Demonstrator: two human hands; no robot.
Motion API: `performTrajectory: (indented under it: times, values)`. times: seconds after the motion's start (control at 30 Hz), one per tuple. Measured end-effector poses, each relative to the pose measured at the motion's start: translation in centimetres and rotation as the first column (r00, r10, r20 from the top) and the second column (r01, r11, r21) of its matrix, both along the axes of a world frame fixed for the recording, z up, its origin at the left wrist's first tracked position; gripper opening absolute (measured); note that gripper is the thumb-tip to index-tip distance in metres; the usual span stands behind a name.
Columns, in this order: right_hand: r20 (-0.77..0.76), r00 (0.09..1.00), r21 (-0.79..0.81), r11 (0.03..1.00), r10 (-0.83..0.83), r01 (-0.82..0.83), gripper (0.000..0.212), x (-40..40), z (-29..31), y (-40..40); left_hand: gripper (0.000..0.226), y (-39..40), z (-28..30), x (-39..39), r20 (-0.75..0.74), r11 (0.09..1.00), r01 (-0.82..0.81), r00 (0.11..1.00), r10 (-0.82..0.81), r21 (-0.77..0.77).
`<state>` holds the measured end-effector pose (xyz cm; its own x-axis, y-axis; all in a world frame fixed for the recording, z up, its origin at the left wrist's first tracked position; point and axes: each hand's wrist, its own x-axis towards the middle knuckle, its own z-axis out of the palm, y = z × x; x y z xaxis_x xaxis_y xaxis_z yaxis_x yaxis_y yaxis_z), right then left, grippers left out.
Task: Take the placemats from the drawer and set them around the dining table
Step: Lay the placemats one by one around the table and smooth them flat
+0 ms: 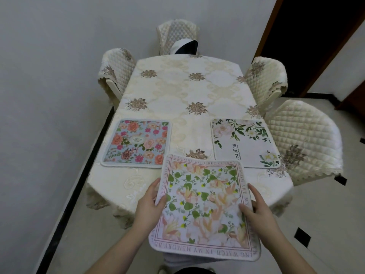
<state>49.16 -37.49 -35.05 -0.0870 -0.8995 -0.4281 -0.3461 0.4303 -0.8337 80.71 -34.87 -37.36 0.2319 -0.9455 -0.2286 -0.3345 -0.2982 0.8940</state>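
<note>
The pink-edged placemat is held up in the air over the near end of the dining table. It is nearly square, so it has no clear long side. It tips up a little at the far edge, and one corner points toward the middle of the table. The words along its near edge read upside down to the person.

The left hand grips its left edge, thumb on top and fingers curled under. The right hand grips its right edge the same way.

Two mats already lie flat on the table. The blue flower placemat is on the near left, and the white placemat with green leaves is on the near right.

So two places look done, and this third mat is not yet set down. The far half of the table has no mats, though quilted chairs stand there. The drawer is not in view, so nobody can tell if more mats wait.
</note>
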Motion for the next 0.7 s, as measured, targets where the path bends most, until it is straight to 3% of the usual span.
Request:
performTrajectory:
  times: [0.43, 0.7]
  values:
    - [0.034, 0.997, -0.171, 0.982, -0.075, 0.08, 0.069, 3.9, 4.3, 2.0, 0.05, -0.7, 4.7, 3.1, -0.049, 0.994, 0.007, 0.999, -0.012, -0.11]
    - [0.08, 0.988, -0.165, 0.976, -0.129, 0.141, 0.07, 3.8, 3.1, 3.6, 0.051, -0.8, 5.1, 3.6, -0.024, 0.993, 0.046, 0.999, -0.049, -0.108]
